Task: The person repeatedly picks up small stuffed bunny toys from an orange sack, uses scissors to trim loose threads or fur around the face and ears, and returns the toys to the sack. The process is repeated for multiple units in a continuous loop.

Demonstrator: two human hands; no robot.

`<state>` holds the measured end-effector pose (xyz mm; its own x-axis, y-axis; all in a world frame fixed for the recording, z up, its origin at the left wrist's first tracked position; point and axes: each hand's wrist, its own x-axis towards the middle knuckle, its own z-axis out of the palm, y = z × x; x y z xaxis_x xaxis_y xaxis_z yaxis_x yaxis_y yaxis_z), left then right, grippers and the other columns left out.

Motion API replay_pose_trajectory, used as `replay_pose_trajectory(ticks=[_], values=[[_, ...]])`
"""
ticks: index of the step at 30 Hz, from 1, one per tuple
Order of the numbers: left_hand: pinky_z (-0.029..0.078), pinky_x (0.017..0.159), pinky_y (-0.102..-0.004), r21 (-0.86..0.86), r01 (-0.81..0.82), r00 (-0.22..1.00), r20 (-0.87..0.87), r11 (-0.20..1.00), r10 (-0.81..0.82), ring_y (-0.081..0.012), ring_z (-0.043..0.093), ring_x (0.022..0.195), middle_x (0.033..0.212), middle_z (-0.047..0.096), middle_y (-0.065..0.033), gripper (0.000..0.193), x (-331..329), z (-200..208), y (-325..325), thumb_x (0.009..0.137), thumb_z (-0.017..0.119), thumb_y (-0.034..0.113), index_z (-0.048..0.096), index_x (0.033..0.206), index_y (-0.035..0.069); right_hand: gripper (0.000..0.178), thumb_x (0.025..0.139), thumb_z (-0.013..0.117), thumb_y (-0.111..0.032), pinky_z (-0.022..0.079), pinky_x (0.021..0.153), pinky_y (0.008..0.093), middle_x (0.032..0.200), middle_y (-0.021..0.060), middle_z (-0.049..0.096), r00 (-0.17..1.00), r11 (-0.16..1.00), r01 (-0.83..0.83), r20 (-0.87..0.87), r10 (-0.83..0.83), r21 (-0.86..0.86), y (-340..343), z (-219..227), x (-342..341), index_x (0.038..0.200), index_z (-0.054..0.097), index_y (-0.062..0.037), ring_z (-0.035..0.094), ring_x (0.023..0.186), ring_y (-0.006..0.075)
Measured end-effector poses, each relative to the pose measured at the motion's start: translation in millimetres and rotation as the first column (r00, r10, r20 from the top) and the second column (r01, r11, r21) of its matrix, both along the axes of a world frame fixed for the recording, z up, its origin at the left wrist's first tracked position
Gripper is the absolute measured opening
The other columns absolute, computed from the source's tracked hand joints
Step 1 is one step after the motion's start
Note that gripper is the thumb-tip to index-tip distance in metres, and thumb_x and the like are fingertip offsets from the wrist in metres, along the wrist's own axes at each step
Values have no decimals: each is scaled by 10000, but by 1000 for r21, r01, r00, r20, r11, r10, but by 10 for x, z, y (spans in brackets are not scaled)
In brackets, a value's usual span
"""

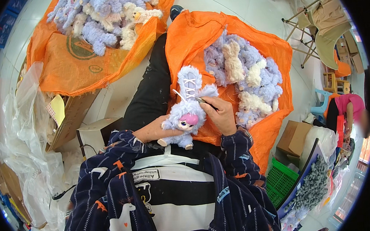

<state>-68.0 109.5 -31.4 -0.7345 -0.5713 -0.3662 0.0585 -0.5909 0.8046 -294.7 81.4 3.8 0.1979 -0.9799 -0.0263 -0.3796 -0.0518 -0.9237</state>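
Note:
A lavender plush doll (180, 111) lies across my lap, its pink-fringed face toward me. White cord (189, 85) is laced crosswise along its far part, with a loose end at the left. My left hand (154, 129) is closed around the doll's left side near the face. In my right hand (220, 115) I pinch a thin dark tool (201, 100), its tip at the near end of the lacing. What kind of tool it is stays mostly hidden by the fingers.
An orange sack (192, 29) at the right holds lavender and cream plush pieces (250, 72). Another orange sack (91, 70) at the far left bears a plush heap (101, 18). Cardboard boxes (294, 138), a green crate (280, 181) and clear plastic (34, 139) lie around. Another person (350, 112) is at the right.

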Motion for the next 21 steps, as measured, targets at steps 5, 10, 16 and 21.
replay_pose_trajectory(ticks=[5, 10, 16, 21], values=[[375, 926, -279, 14, -10, 1000, -23, 1000, 10, -135, 499, 1028, 1125, 548, -68, 472, -3, -16, 4, 779, 672, 148, 483, 1186, 2, 204, 803, 639, -119, 445, 663, 219, 841, 68, 647, 998, 996, 30, 59, -34, 80, -21, -19, -58, 939, 638, 33, 576, 753, 104], [392, 909, -275, 31, -21, 999, -45, 999, 23, -131, 513, 1016, 1106, 564, -61, 444, -10, -32, -10, 784, 665, 129, 495, 1174, 1, 207, 805, 620, -92, 452, 696, 226, 875, 74, 649, 996, 996, 74, 38, -76, 40, -29, -47, -44, 968, 625, 36, 578, 786, 108], [413, 875, -265, -44, -14, 1000, -21, 999, 13, -109, 525, 985, 1069, 583, -46, 408, 0, -92, 58, 792, 665, 138, 512, 1151, 20, 379, 736, 673, -119, 466, 718, 269, 929, 133, 631, 995, 995, 96, -12, -96, -31, 31, 112, 169, 1078, 563, 3, 603, 842, 164], [410, 886, -267, 201, -82, 997, 6, 976, 83, -110, 526, 1007, 1093, 581, -50, 437, 228, 109, 9, 788, 669, 148, 509, 1176, 27, 297, 775, 651, -123, 473, 712, 283, 906, 160, 640, 976, 989, 148, -158, -148, -15, -57, 36, 254, 1033, 583, 7, 619, 807, 169]])
